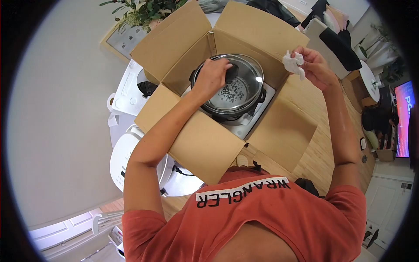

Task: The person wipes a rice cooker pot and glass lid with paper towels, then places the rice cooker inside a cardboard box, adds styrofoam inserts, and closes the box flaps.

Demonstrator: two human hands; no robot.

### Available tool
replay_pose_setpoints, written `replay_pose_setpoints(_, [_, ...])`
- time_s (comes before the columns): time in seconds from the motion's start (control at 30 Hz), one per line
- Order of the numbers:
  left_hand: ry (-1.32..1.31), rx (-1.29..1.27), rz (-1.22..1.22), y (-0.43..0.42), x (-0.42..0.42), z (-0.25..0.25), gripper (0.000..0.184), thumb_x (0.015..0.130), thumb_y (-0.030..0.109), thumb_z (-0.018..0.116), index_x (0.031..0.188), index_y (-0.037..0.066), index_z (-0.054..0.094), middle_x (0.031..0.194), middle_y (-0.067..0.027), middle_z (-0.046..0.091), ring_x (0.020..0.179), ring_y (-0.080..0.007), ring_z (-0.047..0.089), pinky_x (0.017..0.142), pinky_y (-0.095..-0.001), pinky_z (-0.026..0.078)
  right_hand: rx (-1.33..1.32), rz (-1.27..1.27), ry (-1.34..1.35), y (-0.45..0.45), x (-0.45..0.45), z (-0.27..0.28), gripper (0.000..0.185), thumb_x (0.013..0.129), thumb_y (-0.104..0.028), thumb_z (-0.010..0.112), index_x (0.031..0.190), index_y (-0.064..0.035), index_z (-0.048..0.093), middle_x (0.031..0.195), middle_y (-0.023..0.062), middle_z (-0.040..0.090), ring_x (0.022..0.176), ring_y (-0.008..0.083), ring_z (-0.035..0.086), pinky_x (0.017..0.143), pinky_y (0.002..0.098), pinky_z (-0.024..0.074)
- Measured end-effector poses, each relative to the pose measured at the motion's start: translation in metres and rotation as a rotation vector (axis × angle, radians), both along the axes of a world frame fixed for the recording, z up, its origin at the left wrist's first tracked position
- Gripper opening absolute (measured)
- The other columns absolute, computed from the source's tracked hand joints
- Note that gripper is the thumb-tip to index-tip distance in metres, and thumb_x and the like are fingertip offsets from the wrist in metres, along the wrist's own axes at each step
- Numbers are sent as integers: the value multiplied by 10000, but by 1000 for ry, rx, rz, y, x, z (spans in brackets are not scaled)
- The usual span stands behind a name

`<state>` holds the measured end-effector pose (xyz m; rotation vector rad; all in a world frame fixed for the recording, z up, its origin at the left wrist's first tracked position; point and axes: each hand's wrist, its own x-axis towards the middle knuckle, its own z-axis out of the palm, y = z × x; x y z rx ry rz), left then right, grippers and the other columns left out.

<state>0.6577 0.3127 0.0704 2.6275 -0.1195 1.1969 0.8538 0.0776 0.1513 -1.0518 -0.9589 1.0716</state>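
My left hand (212,78) reaches over an open cardboard box (209,150) and is closed around the dark knob of a glass lid (249,78). The lid lies over a black pot (227,114), whose side handles show. Through the glass, small dark specks are visible; I cannot tell what they are. Under the pot is a white appliance base (244,130), partly hidden. Raised beside the box's right back corner, my right hand (317,69) pinches a crumpled white tissue (293,64).
The box's flaps stand spread outward. At the left are a white round-lidded appliance (123,159) with a cord and a white plastic piece (128,89). A leafy plant (139,13) and a picture frame (124,39) stand behind. A lit screen (403,120) is at the far right.
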Motion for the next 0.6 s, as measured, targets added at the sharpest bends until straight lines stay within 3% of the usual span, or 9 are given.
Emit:
replay_pose_setpoints(0.13, [150, 155, -15, -6, 2, -6, 65, 806, 67, 521, 788, 56, 460, 638, -97, 519, 656, -242, 517, 668, -350, 351, 39, -15, 14, -29, -6, -3, 189, 816, -107, 599, 972, -17, 544, 964, 49, 579, 856, 149, 570, 774, 306, 486])
replay_pose_setpoints(0.6, [221, 346, 71, 13, -2, -19, 57, 814, 96, 510, 824, 60, 467, 676, -109, 527, 659, -263, 512, 671, -361, 354, -89, -208, -86, -49, -27, -10, 172, 807, -121, 616, 927, -14, 555, 879, 32, 582, 781, 118, 556, 719, 274, 475])
